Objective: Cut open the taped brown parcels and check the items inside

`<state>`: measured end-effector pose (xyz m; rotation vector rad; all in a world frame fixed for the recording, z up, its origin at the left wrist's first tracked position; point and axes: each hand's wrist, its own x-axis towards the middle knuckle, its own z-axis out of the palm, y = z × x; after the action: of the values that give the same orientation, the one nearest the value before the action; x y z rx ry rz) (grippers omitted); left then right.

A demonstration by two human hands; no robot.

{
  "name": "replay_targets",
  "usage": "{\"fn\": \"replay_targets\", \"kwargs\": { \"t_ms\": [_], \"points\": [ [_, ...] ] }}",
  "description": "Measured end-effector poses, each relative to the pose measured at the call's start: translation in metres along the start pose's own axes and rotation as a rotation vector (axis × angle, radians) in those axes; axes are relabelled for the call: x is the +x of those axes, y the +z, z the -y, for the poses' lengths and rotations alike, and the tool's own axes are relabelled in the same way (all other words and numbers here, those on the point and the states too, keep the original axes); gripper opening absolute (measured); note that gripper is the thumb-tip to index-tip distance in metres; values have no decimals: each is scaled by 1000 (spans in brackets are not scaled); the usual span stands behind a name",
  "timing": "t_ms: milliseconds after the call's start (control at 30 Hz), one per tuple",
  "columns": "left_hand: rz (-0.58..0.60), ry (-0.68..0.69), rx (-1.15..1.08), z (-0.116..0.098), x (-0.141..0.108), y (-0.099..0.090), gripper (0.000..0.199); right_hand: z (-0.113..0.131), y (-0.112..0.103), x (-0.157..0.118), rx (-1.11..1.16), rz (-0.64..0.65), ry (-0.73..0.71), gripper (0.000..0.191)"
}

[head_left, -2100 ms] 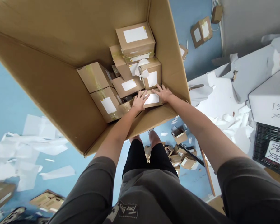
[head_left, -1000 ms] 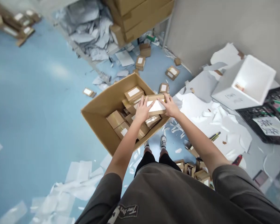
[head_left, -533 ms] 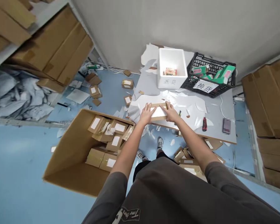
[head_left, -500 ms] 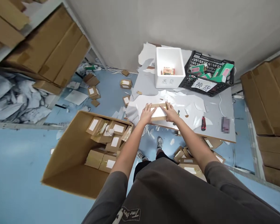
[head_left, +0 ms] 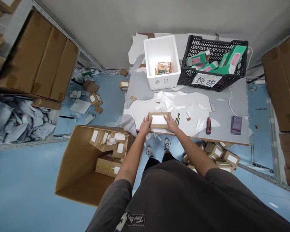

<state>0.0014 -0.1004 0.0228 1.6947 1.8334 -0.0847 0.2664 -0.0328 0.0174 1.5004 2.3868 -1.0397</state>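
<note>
A small cardboard box [head_left: 159, 125] with a white label on top lies at the table's front edge. My left hand [head_left: 145, 125] grips its left end, and my right hand [head_left: 171, 123] grips its right end. Just right of my right hand is a dark utility knife [head_left: 177, 119] with yellow parts. Farther right on the table [head_left: 222, 106] lies a red and black utility knife [head_left: 208, 125]. Scraps of white paper [head_left: 169, 101] are strewn behind the box.
A white foam bin [head_left: 162, 80] and a black crate [head_left: 214, 84] with green boxes stand at the back. Left of the table, a large open carton [head_left: 74, 161] holds several small boxes. More boxes [head_left: 217, 151] lie beneath the right side. Shelving [head_left: 55, 19] flanks the left.
My view has shifted, so the table sits farther left and its bins show more from above. Both hands keep hold of the cardboard box, whose label now shows more fully between them.
</note>
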Motion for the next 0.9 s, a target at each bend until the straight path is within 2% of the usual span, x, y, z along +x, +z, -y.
{"fn": "replay_targets", "kwargs": {
  "t_ms": [133,267,467,567,667,767,900],
  "points": [
    [-126,-98,-272,10,-7,20,93,8,13,-15,68,-64,118,109],
    [-145,-107,-464,14,2,35,89,15,24,-18,114,-58,218,103],
    [-149,-192,-738,31,28,31,82,30,24,-13,124,-57,298,104],
    [-156,-163,-740,40,34,23,68,42,26,-13,142,-90,342,98],
    [-176,-110,-668,45,36,8,60,53,29,-16,239,-232,357,76],
    [-225,-1,-652,45,42,-17,58,64,31,-20,385,-359,402,62],
    [-253,163,-605,38,55,-57,72,81,32,-21,532,-379,511,57]
  ]
}}
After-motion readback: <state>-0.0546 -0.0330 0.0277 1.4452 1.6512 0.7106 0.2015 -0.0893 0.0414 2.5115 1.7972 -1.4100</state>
